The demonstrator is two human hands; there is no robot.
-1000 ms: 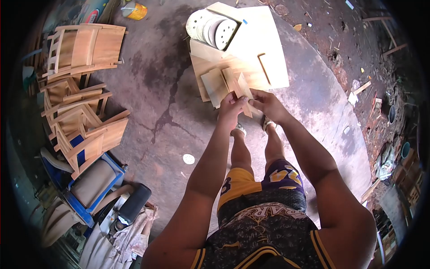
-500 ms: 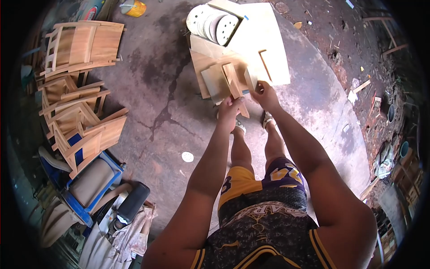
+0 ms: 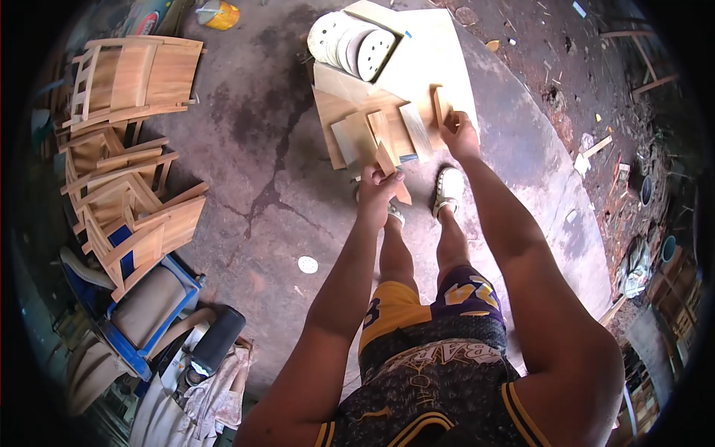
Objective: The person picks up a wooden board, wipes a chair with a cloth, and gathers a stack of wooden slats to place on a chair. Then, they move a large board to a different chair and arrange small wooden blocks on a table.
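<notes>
At the near edge of a light wooden board (image 3: 439, 45), my left hand (image 3: 380, 186) is closed around narrow wooden strips (image 3: 386, 158) that point away from me. A wider flat wooden piece (image 3: 354, 140) lies just left of them on the board. My right hand (image 3: 459, 135) pinches the near end of another thin wooden strip (image 3: 439, 106) at the right side. Between the hands, a pale wooden block (image 3: 415, 132) rests by itself near the board's edge. The right fingertips are partly hidden by the hand.
White perforated sanding discs (image 3: 350, 46) sit in a wooden tray at the board's far left. Wooden frames (image 3: 138, 197) are stacked on the left, above a blue machine with a belt (image 3: 149, 305). A single disc (image 3: 307, 264) lies on the concrete floor (image 3: 253, 149).
My right hand has let go of the pale block and moved right and away from me to the thin strip. My left hand keeps its strips, nearly in place.
</notes>
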